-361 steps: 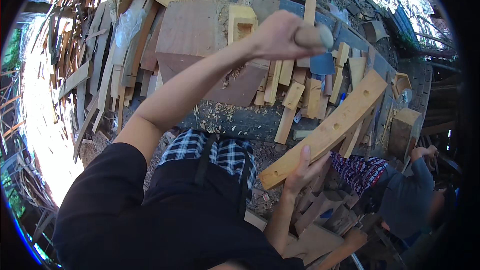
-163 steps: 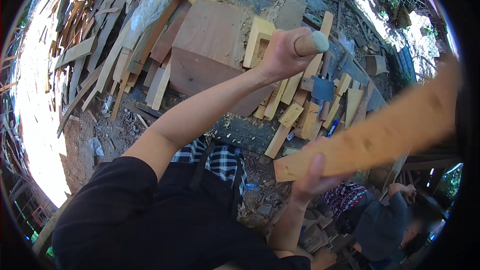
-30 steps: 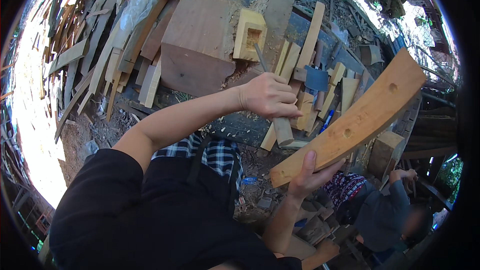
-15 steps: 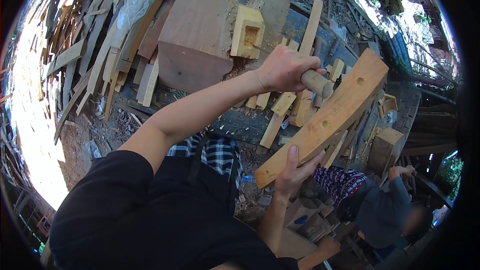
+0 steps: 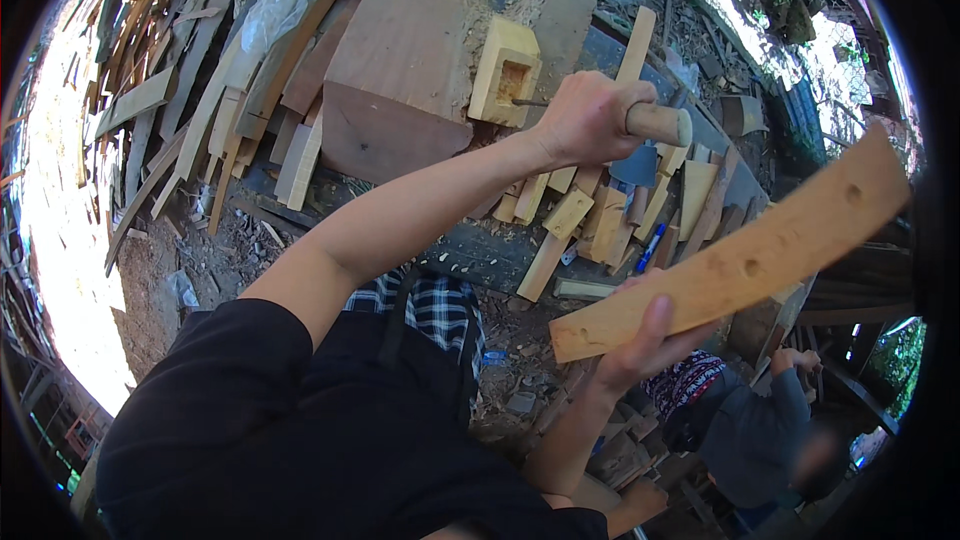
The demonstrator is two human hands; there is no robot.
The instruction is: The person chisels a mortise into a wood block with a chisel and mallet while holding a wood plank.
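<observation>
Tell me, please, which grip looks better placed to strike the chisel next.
The right grip, I'd judge: it holds the curved board near one end, the rest jutting free. The left grip is busy holding the chisel, its tip at the block.

Compared with half a second ago, my right hand is swinging the curved board rightward, clear of the chisel handle; compared with one second ago, my left hand is pointing that handle rightward rather than toward me.
</observation>
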